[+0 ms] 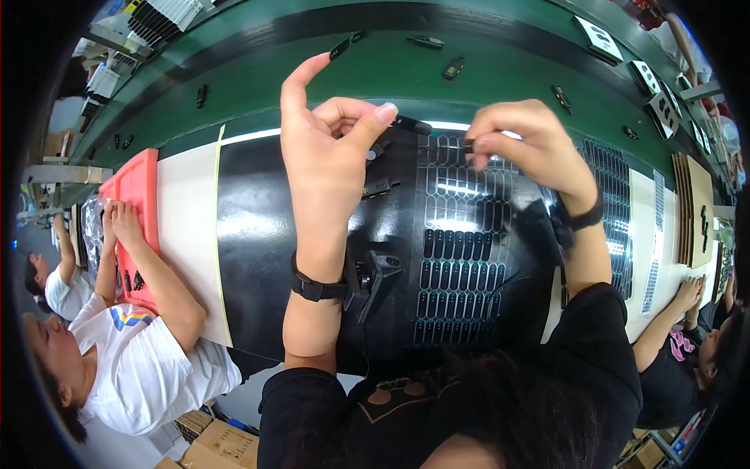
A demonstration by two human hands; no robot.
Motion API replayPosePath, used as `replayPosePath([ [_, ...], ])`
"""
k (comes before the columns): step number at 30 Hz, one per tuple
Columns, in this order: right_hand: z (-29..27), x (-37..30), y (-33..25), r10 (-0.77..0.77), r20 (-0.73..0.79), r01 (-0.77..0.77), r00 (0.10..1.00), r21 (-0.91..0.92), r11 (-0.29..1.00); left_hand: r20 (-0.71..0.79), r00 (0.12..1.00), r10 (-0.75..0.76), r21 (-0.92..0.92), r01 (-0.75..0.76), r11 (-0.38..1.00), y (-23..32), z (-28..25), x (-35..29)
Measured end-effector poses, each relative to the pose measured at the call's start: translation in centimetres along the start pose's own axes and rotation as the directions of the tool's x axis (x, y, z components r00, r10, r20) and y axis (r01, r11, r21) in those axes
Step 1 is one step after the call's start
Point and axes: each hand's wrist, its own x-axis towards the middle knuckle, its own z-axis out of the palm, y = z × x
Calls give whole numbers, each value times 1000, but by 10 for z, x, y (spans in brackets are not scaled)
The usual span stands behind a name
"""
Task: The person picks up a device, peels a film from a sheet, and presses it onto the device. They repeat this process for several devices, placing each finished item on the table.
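My left hand (pixel 332 144) is raised over the black mat (pixel 254 211), thumb and fingers pinched at one end of a slim black device (pixel 412 125). Its index finger stretches up toward another small black device (pixel 339 50); I cannot tell whether they touch. To the right, my right hand (pixel 523 141) pinches a small dark piece (pixel 469 147), partly hidden by the fingers. Below it lies a clear sheet of oval stickers (pixel 457 289), with black ovals in its lower rows and see-through outlines above. Two black devices (pixel 380 188) rest on the mat beside my left wrist.
Several black devices (pixel 453 67) lie on the green belt (pixel 258 86) beyond the mat. A black stand (pixel 379 273) is by my left forearm. On the left, a co-worker reaches into a red tray (pixel 147 187). More sticker sheets (pixel 613 195) and a person working are on the right.
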Motion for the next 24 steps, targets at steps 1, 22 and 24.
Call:
replayPosePath([
  [1, -1, -5, -4, -77, -48, 78, 996, 36, 996, 0, 1000, -8, -31, 8, 999, 0, 0, 1],
  [22, -40, 78, 70, -383, -81, 157, 920, -819, 552, 23, 973, 231, 107, -232, 967, 16, 3, -3],
  [24, -51, 118, 113, -286, -10, 192, 958, -718, 669, 9, 982, 188, 63, -188, 980, 14, -1, 0],
])
